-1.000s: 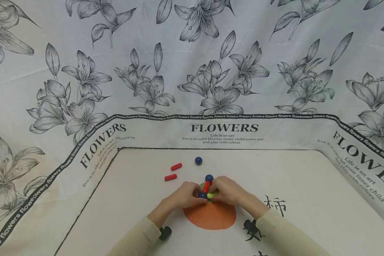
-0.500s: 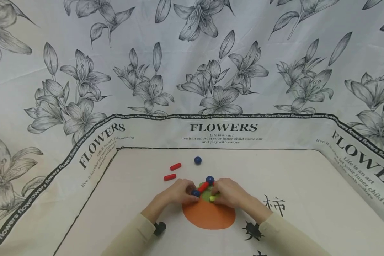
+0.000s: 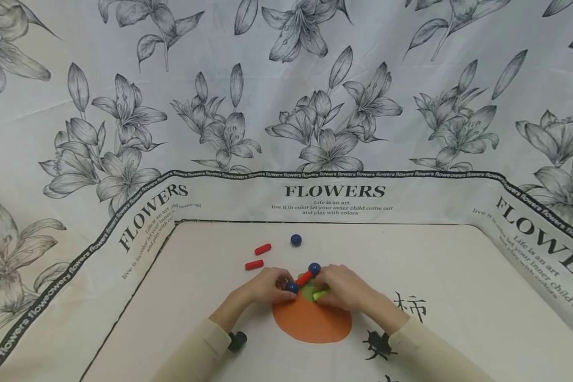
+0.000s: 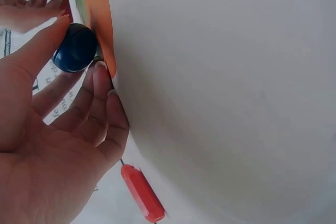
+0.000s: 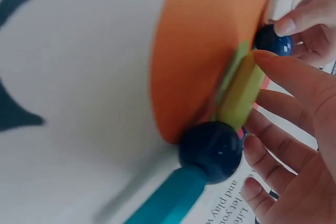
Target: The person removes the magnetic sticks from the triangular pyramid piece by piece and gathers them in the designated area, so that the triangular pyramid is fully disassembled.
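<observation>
Thumb and fingers of my left hand [image 3: 267,286] pinch a dark blue ball [image 4: 76,48]. A red rod [image 3: 304,278] runs from beside this ball up to another blue ball [image 3: 314,269], near my right fingertips. My right hand [image 3: 344,286] pinches a yellow-green rod [image 5: 241,93], whose near end stands apart from the left hand's ball. In the right wrist view, a dark blue ball [image 5: 210,150] sits at the rod's other end, with a teal rod [image 5: 168,198] extending from it. The right hand hides that teal rod in the head view.
An orange persimmon-shaped print [image 3: 312,321] with a green top lies beneath the hands. Two loose red rods [image 3: 262,249] and a blue ball [image 3: 296,240] lie farther back on the white tabletop [image 3: 210,297]. A flower-printed cloth [image 3: 334,138] rises behind.
My left hand has moved left with its blue ball, away from the yellow-green rod's end, and the red rod has tilted with it. The right hand has barely moved.
</observation>
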`<state>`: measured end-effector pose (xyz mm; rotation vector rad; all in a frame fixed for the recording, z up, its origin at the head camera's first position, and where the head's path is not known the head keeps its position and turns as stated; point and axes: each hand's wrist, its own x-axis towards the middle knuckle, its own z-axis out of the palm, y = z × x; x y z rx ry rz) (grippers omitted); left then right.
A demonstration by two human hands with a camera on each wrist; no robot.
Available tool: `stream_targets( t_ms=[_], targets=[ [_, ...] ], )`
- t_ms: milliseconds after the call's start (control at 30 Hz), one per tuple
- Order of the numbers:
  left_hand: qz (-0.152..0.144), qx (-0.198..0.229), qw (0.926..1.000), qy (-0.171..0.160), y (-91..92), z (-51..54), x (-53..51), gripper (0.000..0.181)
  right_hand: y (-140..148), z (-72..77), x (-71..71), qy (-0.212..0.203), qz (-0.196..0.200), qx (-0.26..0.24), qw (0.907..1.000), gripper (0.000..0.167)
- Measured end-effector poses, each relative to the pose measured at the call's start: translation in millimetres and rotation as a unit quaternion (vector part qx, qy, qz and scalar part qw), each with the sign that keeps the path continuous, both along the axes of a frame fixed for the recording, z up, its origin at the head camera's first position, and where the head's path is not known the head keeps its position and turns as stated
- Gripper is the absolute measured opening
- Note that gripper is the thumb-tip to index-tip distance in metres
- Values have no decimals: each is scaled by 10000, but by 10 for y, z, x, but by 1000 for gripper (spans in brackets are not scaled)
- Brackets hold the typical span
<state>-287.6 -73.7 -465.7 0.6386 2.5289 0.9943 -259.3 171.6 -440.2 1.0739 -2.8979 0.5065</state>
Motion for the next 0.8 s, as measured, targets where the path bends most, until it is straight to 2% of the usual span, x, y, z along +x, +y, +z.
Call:
stream_targets(
  t_ms=[200,333,433,633,800],
  targets=[
    [-7,-70,10000,20,3,-7,-6,30,-91,84,-61,-268,-290,-157,9991,22],
    [-1,-55,10000,-3,4,0,-11,29,-159,98,-136,-196,-310,-239,9990,25],
    [-5,-15,10000,6,0,5,-18,29,-203,81,-208,-205,-293,-290,9989,28],
    [-46,-10,10000,47,-3,-18,-27,29,-264,5,-337,-484,-171,-383,9979,25],
    [-80,-41,9999,120,2,-24,-19,28,-297,-53,-381,-399,-24,-334,9986,20]
  ],
)
